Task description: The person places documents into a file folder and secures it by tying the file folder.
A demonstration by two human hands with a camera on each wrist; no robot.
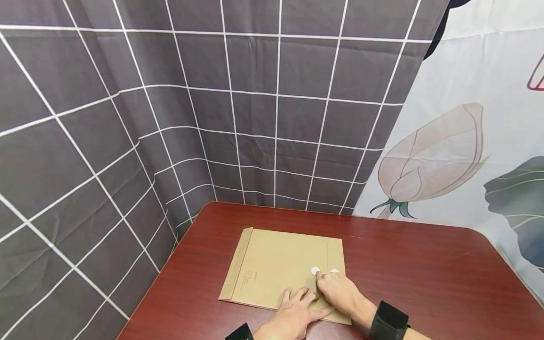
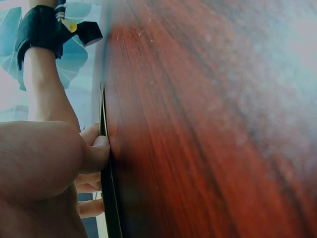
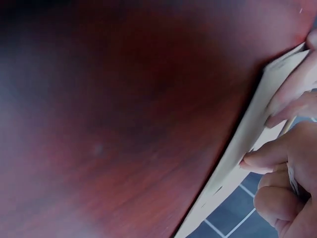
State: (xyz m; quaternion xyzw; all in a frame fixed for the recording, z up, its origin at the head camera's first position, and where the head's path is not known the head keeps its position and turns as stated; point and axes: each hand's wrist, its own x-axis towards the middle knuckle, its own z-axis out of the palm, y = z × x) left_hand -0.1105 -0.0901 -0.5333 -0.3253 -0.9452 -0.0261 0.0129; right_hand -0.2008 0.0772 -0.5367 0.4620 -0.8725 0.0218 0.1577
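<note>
A tan kraft paper document envelope (image 1: 280,259) lies flat on the table, with small red print near its left side. Two white round buttons sit on its right part: the left button (image 1: 315,270) and, beside it, the right button (image 1: 335,271). My left hand (image 1: 293,312) rests with spread fingers on the envelope's near edge. Close by, my right hand (image 1: 340,293) has its fingertips right at the left button. In the right wrist view its fingers are curled, with a thin pale string (image 3: 291,179) between them; most of the string is hidden.
The dark red table (image 1: 425,269) extends to the right of the envelope. A grey curtain (image 1: 255,118) with white grid lines hangs behind and to the left; a white floral cloth (image 1: 459,198) hangs at the right. Both wrists wear black bands (image 1: 387,322).
</note>
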